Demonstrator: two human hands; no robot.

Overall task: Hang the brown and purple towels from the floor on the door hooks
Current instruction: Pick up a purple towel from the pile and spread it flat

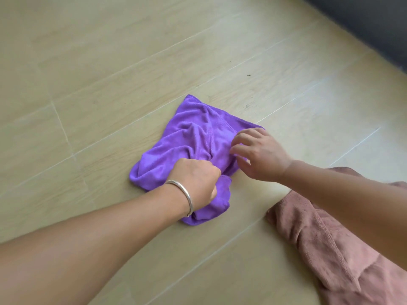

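A purple towel (189, 139) lies crumpled on the light wooden floor near the middle of the view. My left hand (196, 183), with a silver bangle on the wrist, grips a bunch of its near edge in a fist. My right hand (259, 155) hovers over the towel's right corner with its fingers loosely bent, the fingertips at the cloth. A brown towel (326, 243) lies rumpled on the floor at the lower right, partly under my right forearm. No door or hooks are in view.
The pale plank floor (110, 73) stretches to the left and far side. A dark wall or furniture base (374, 25) runs along the upper right corner.
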